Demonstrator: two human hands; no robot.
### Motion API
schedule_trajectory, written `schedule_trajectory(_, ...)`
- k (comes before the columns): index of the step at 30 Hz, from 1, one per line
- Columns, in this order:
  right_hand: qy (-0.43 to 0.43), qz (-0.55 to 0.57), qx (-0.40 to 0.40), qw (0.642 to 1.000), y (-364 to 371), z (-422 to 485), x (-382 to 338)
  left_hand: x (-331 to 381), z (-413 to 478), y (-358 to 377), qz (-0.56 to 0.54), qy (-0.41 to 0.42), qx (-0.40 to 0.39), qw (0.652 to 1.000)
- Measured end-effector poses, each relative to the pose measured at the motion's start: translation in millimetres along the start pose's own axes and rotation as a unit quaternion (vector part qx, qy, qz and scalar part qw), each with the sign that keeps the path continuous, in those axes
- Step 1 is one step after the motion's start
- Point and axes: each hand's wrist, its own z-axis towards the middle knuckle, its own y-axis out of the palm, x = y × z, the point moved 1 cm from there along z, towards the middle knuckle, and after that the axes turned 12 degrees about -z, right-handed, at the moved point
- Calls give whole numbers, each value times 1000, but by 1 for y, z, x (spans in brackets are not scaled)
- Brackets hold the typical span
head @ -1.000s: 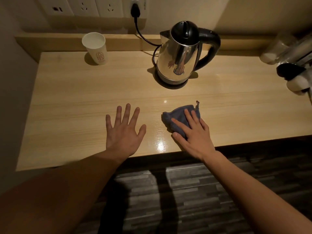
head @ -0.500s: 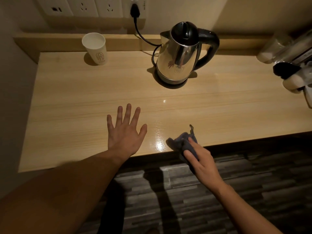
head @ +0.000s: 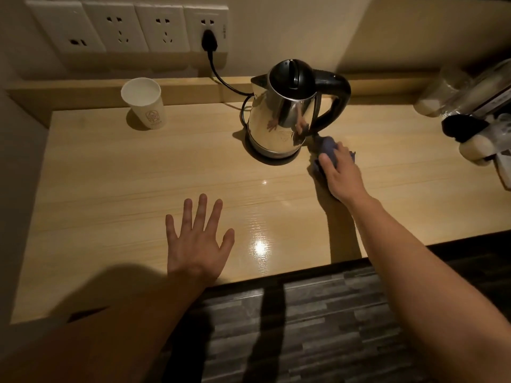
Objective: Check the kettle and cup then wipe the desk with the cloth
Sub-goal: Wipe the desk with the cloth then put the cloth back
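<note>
One kettle, one paper cup and one blue cloth lie on the wooden surface. Four wall sockets sit in a row above its back edge, and a black plug fills the rightmost one, its cord running down to the kettle's base. The kettle stands upright near the middle of the back edge, lid closed, handle pointing right. The cup stands upright toward the back left corner, well apart from the kettle. At the right edge are some pale and dark items, too blurred to count.

The right hand reaches forward with the arm extended, palm down, its grip curled over the bunched cloth and pressing it on the surface just beside the kettle's base on the right. The left hand lies flat near the front edge, fingers spread wide, holding nothing.
</note>
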Motion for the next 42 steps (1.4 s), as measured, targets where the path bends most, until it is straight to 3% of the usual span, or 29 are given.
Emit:
schedule_trajectory(2,-6,-118,-28,993,18,22,0,-1,1,1,-4,1,5,1000)
schedule_trajectory(6,-28,-191,-20,981,32,28,8,-4,3,3,-11,4,10,1000)
schedule_trajectory(22,-103,-238,-76,963,19,-91,44,1,1,-2,5,-1,5,1000)
schedule_trajectory(30,-114,-223,-50,967,27,-150,56,1,0,1,0,2,15,1000)
schedule_trajectory(34,-67,-105,-58,990,28,-176,41,-2,0,3,0,12,24,1000)
schedule_trajectory(37,51,63,-118,990,15,-188,17,-2,-1,3,2,17,20,1000)
schedule_trajectory(40,153,299,-165,927,-4,-200,-32,-2,-2,-5,-25,10,-15,1000)
schedule_trajectory(42,206,476,-181,836,-7,-207,-72,-2,-3,-16,-95,7,-54,994)
